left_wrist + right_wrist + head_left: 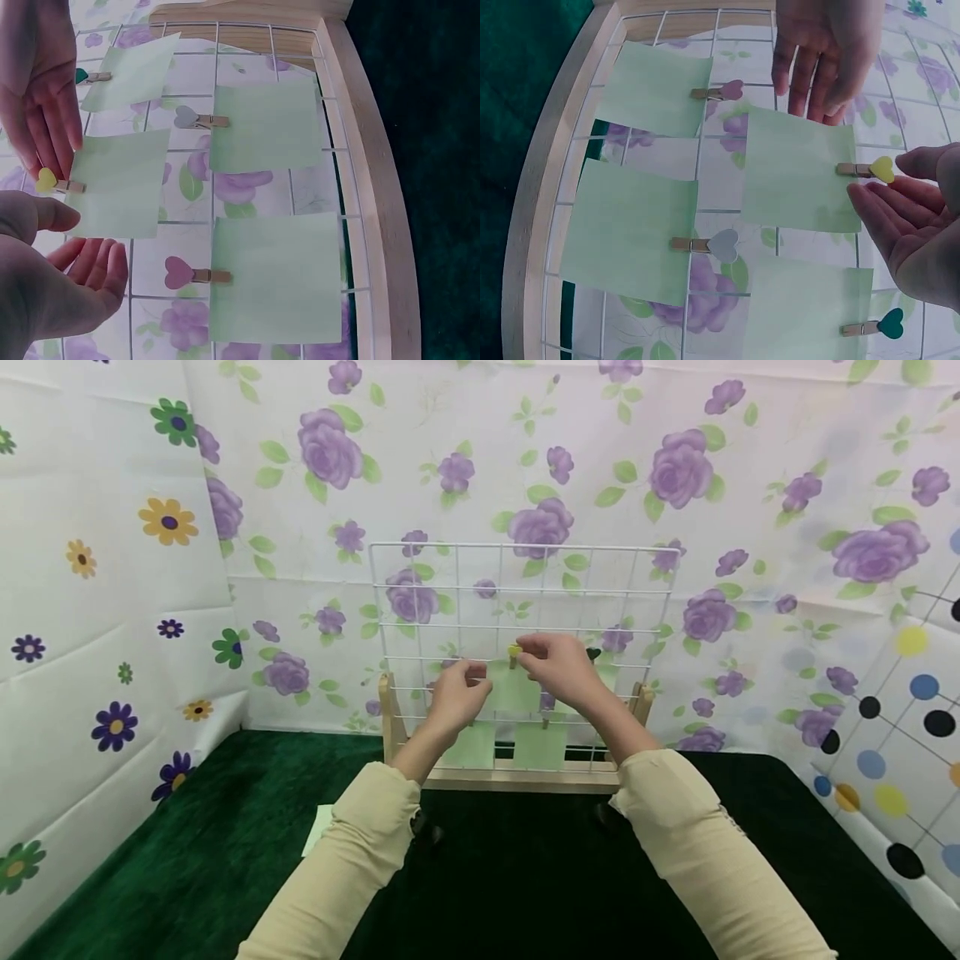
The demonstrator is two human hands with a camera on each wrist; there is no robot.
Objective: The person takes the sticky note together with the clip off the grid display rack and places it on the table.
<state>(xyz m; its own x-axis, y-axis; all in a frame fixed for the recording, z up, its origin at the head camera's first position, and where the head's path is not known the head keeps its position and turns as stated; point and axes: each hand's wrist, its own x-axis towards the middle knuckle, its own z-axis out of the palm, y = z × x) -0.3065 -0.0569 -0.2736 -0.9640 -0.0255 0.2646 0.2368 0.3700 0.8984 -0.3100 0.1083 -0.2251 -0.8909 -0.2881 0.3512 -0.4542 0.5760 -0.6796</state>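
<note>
Here, four pale green paper squares are seen hanging on a white wire grid (525, 602) that is held upright in a wooden stand (517, 774) at the far side of the green surface (225, 827). The upper middle square (514, 689) is fastened by a small wooden peg with a yellow heart (514, 652), and this peg is the thing both hands are gathered around. The right hand (558, 668) is held just right of the peg; its grip is spread, the fingers (889, 217) straight and relaxed, and the peg (866, 169) lies just beside the fingertips with its long axis pointing towards them. The left hand (459, 693) is kept at the left edge of the same square, lower than the peg, fingers loosely open and pinching nothing. The right hand is judged the nearer one. Three other pegs, pink (196, 274), grey (199, 118) and teal (871, 325), are clipped on the remaining squares.
</note>
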